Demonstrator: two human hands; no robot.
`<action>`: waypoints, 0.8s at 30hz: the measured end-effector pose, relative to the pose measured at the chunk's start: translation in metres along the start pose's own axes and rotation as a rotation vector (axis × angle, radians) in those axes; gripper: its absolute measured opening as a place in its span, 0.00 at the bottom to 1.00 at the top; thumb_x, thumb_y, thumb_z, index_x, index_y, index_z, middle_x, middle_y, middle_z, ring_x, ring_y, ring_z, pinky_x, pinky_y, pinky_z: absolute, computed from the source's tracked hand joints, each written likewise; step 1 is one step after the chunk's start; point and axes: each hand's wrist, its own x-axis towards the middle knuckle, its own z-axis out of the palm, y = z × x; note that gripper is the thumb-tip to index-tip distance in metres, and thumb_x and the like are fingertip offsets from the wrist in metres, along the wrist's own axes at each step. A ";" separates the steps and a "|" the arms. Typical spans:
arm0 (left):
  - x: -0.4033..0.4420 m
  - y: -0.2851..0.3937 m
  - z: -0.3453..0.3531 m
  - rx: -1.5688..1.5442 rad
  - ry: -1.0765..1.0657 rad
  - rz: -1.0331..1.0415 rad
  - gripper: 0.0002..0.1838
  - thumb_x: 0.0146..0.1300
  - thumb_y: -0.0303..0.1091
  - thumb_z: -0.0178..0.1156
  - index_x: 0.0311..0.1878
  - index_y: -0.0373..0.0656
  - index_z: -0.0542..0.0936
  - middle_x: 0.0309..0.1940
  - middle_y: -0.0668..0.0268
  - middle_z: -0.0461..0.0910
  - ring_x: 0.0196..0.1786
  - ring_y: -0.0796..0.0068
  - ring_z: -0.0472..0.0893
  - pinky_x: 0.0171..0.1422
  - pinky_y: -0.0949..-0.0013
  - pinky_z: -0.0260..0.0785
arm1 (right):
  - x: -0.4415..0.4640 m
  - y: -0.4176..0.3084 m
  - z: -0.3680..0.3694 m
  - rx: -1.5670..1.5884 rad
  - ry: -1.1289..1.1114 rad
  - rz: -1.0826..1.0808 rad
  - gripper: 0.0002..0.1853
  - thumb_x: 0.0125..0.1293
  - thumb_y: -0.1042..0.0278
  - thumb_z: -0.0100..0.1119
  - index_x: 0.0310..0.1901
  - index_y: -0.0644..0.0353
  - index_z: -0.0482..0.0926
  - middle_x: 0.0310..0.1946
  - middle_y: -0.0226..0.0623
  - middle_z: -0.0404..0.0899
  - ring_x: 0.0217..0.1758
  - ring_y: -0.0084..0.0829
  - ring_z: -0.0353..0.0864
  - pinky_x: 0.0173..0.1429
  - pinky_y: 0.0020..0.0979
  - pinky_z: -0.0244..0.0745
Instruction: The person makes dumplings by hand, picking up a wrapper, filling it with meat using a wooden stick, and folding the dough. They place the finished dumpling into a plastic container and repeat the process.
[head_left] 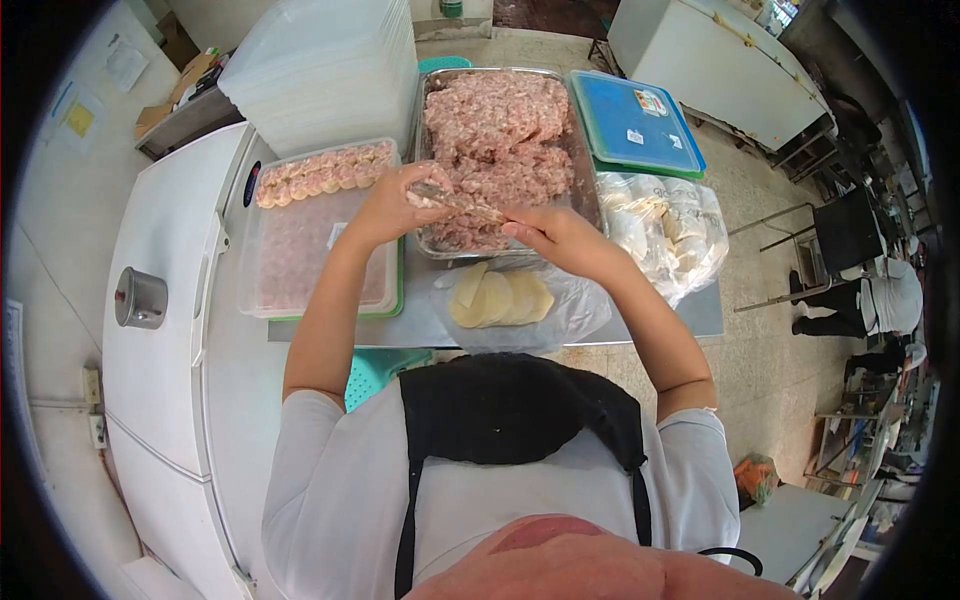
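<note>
Left hand (pixel 408 196) half-curled, meaty piece (pixel 424 199) inside its fingers. Right hand (pixel 548 236) closed on flat tool (pixel 462 203), tip at the piece.

Left of the left hand (pixel 402 203): white fridge (pixel 160 350), pale wall (pixel 50 240). Right of the right hand (pixel 560 240): tiled floor (pixel 765 370), dark chair (pixel 847 230).

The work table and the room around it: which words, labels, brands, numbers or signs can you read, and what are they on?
None can be read for certain.
Plastic bag: dark printed letters, too creased and blurred.
Blue lid: stickers, too small.
Fridge: dark oval badge, too small.
Wall: papers, too blurred.
</note>
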 end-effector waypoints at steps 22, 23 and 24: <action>-0.050 -0.129 -0.032 0.274 0.131 -0.265 0.34 0.52 0.37 0.71 0.63 0.40 0.70 0.51 0.47 0.78 0.52 0.50 0.79 0.56 0.57 0.71 | -0.059 -0.014 0.040 0.139 0.376 0.488 0.17 0.70 0.61 0.59 0.52 0.66 0.80 0.42 0.44 0.85 0.43 0.28 0.81 0.50 0.30 0.74; -0.047 -0.124 -0.026 0.273 0.128 -0.264 0.34 0.52 0.37 0.71 0.63 0.40 0.70 0.51 0.47 0.78 0.52 0.50 0.79 0.56 0.57 0.71 | -0.065 -0.013 0.039 0.139 0.378 0.491 0.17 0.70 0.61 0.59 0.52 0.66 0.80 0.42 0.44 0.85 0.43 0.28 0.81 0.50 0.30 0.74; -0.045 -0.115 -0.023 0.291 0.130 -0.320 0.36 0.53 0.35 0.69 0.66 0.40 0.67 0.53 0.46 0.77 0.54 0.48 0.78 0.57 0.56 0.70 | -0.070 -0.012 0.037 0.116 0.395 0.501 0.17 0.70 0.61 0.59 0.52 0.66 0.80 0.42 0.45 0.85 0.44 0.29 0.82 0.50 0.30 0.74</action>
